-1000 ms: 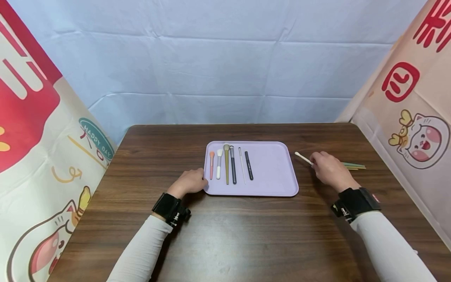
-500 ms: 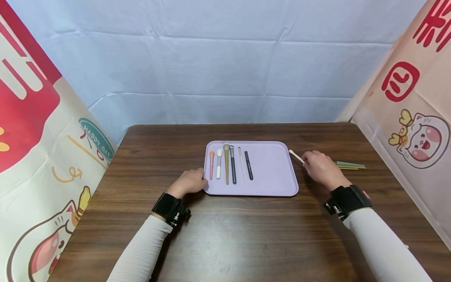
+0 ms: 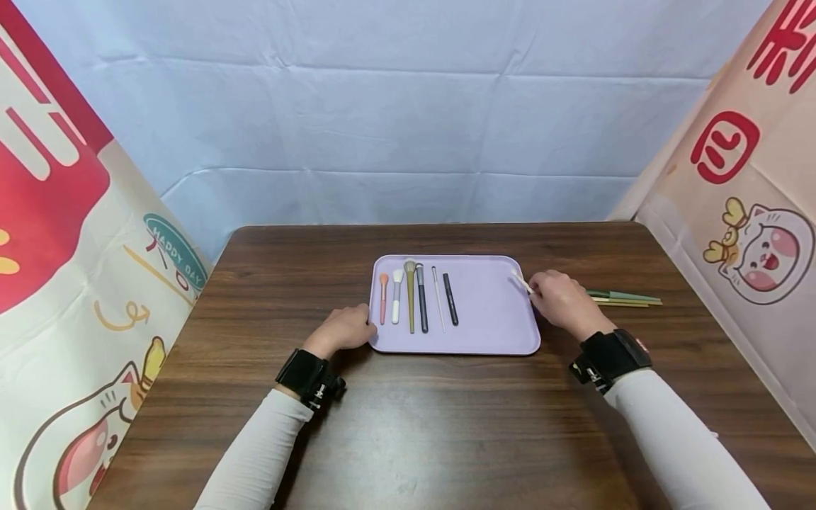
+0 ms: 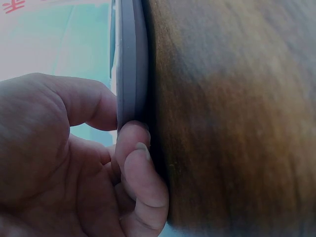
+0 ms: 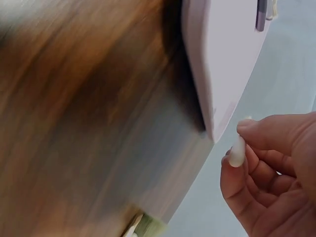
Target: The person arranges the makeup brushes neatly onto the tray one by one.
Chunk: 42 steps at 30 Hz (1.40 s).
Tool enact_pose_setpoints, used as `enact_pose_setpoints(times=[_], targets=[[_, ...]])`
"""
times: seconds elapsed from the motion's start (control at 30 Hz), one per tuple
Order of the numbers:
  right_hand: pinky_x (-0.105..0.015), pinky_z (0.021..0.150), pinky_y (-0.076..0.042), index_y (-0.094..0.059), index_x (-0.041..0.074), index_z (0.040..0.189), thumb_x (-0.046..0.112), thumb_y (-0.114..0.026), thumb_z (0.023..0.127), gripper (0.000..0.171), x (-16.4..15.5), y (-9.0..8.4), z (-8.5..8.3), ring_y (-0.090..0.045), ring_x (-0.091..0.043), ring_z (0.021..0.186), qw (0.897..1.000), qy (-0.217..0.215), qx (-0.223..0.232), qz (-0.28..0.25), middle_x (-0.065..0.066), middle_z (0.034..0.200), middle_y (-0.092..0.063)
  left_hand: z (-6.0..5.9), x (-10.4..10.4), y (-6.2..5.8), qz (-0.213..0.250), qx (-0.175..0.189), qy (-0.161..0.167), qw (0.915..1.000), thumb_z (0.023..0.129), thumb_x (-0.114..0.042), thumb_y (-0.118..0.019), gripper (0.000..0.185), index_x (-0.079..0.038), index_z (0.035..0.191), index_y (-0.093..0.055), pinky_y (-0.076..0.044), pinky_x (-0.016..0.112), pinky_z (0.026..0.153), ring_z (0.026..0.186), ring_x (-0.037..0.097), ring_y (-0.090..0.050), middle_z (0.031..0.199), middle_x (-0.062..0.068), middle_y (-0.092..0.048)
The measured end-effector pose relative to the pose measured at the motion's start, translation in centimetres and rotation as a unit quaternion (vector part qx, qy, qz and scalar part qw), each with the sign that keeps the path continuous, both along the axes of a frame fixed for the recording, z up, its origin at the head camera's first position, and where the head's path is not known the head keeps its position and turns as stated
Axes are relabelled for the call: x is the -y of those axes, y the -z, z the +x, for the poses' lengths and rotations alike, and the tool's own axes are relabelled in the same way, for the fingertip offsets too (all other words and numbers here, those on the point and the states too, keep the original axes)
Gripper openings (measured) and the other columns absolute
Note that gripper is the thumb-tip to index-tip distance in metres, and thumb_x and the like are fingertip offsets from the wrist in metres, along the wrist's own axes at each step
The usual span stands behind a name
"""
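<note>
Right hand (image 3: 561, 301) pinches a white brush (image 3: 520, 281) between thumb and fingers, tip over the right edge of the lilac tray (image 3: 491, 319). Left hand (image 3: 344, 329) grips the tray's left rim, thumb on top and fingers curled under. Five brushes and a thin white stick lie side by side in the tray's left half. Green and yellow sticks (image 3: 621, 298) lie on the wooden table (image 3: 446, 425) just right of the right hand.

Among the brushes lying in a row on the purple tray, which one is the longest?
The olive-green brush, third from the left in the row on the tray. Its bristles reach farther back and its handle ends nearer the person than those of its neighbours.
</note>
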State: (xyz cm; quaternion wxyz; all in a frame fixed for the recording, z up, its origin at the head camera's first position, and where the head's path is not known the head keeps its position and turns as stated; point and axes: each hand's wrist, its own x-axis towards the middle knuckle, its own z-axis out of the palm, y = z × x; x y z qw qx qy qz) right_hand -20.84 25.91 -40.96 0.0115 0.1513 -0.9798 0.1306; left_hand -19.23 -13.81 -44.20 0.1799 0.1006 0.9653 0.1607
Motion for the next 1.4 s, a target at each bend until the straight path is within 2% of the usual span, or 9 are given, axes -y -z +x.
enact_pose_setpoints(times=[0.3, 0.47, 0.67, 1.17, 1.4], targets=[[-0.040, 0.065, -0.047, -0.067, -0.007, 0.101, 0.005, -0.064, 0.094, 0.014, 1.9, 0.2, -0.7, -0.056, -0.027, 0.075, 1.000, 0.001, 0.002, -0.002, -0.017, 0.087, -0.061, 0.0, 0.0, 0.0, -0.002, 0.009, -0.004, 1.0000, 0.095, -0.021, -0.052, 0.030, 0.000, 0.115, -0.059, -0.047, 0.040, 0.078, 0.084, 0.027, -0.056, 0.101, 0.011, -0.064], [-0.039, 0.065, -0.047, -0.068, -0.006, 0.100, 0.006, -0.065, 0.093, 0.014, 3.0, 0.1, -0.9, -0.055, -0.026, 0.074, 1.000, 0.013, 0.010, -0.009, -0.016, 0.086, -0.062, -0.1, 0.0, 0.0, 0.000, 0.004, -0.002, 1.0000, 0.095, -0.021, -0.052, 0.030, 0.000, 0.115, -0.060, -0.047, 0.039, 0.077, 0.083, 0.026, -0.056, 0.100, 0.011, -0.064], [-0.039, 0.065, -0.047, -0.069, -0.005, 0.094, 0.005, -0.066, 0.090, 0.011, 4.0, 0.5, -1.1, -0.056, -0.025, 0.072, 1.000, 0.014, -0.008, -0.024, -0.015, 0.083, -0.063, 0.1, -0.1, -0.2, 0.002, 0.003, -0.001, 1.0000, 0.095, -0.020, -0.051, 0.030, 0.001, 0.114, -0.060, -0.047, 0.038, 0.075, 0.082, 0.026, -0.056, 0.098, 0.011, -0.063], [-0.043, 0.070, -0.051, -0.071, -0.005, 0.095, 0.007, -0.067, 0.091, 0.014, 7.1, 1.0, -1.3, -0.063, -0.028, 0.077, 0.998, 0.042, -0.007, -0.037, -0.018, 0.088, -0.070, 0.0, 0.0, -0.1, 0.000, 0.004, -0.001, 1.0000, 0.095, -0.020, -0.052, 0.030, 0.001, 0.115, -0.060, -0.047, 0.039, 0.077, 0.082, 0.027, -0.056, 0.099, 0.011, -0.064], [-0.046, 0.077, -0.052, -0.071, -0.004, 0.092, 0.008, -0.067, 0.089, 0.013, 8.4, 1.1, -1.2, -0.066, -0.033, 0.082, 0.998, 0.047, -0.031, -0.038, -0.019, 0.088, -0.071, -0.1, 0.1, 0.1, -0.002, 0.004, 0.003, 1.0000, 0.095, -0.021, -0.052, 0.033, 0.001, 0.118, -0.059, -0.047, 0.040, 0.079, 0.085, 0.027, -0.056, 0.104, 0.013, -0.065]])
